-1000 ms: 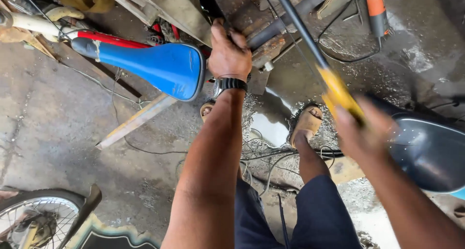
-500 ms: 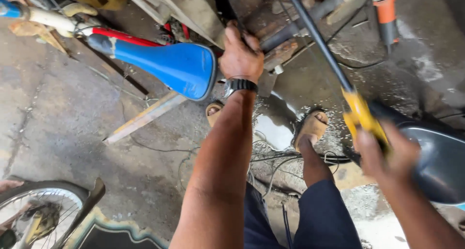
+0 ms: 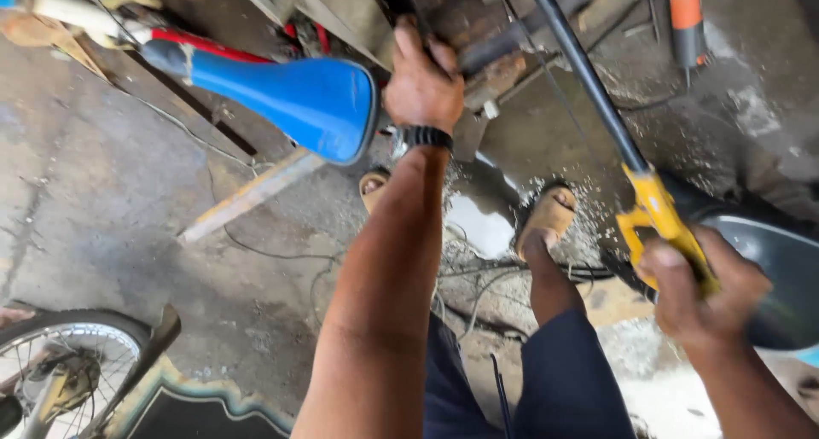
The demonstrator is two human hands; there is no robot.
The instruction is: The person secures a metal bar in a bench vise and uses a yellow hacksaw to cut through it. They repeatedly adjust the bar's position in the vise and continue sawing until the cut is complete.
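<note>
My left hand (image 3: 424,79), with a black watch (image 3: 421,137) at the wrist, grips a dark metal piece (image 3: 399,2) held on a rusty vise-like block (image 3: 473,25) at the top of the head view. My right hand (image 3: 701,292) is closed on the yellow handle (image 3: 657,217) of a long tool. Its black bar (image 3: 578,59) runs up and left past the block. A blue cone-shaped part (image 3: 294,98) lies just left of my left hand.
My sandalled feet (image 3: 546,217) stand on a wet concrete floor (image 3: 128,234) with cables. A wooden slat (image 3: 247,198) lies left of them. A bicycle wheel (image 3: 60,358) sits at the lower left, a dark basin (image 3: 781,277) at the right, an orange power tool (image 3: 685,8) at the top right.
My right hand has pulled the yellow-handled tool down and to the right. My left hand stays on the metal piece. The view has shifted slightly.
</note>
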